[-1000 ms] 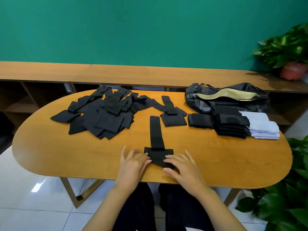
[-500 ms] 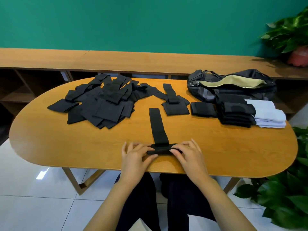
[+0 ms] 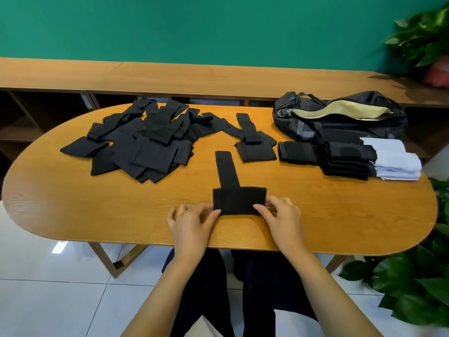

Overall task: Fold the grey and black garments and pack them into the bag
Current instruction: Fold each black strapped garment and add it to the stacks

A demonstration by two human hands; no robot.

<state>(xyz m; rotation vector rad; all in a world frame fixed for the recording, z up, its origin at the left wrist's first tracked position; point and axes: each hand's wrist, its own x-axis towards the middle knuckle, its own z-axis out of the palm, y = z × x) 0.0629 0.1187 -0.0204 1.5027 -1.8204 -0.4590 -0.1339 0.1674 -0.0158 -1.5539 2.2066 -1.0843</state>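
A black strap garment [image 3: 239,200] is pinched at its left edge by the left hand [image 3: 192,223] and at its right edge by the right hand [image 3: 281,218], folded flat on the worktop [image 3: 340,215]. Beyond the left grip a heap of unfolded black garments [image 3: 143,142] is seen; beyond the right grip, folded stacks [image 3: 345,159] and the open bag [image 3: 340,113].

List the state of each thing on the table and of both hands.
Garment: lying on the table, near end folded up, strip flat.
Left hand: pinching the garment's left edge.
Right hand: pinching its right edge.
Pile: unfolded, jumbled.
Black stack: folded, outside the bag.
White stack: folded, beside the black stack.
Bag: unzipped, lying on its side.
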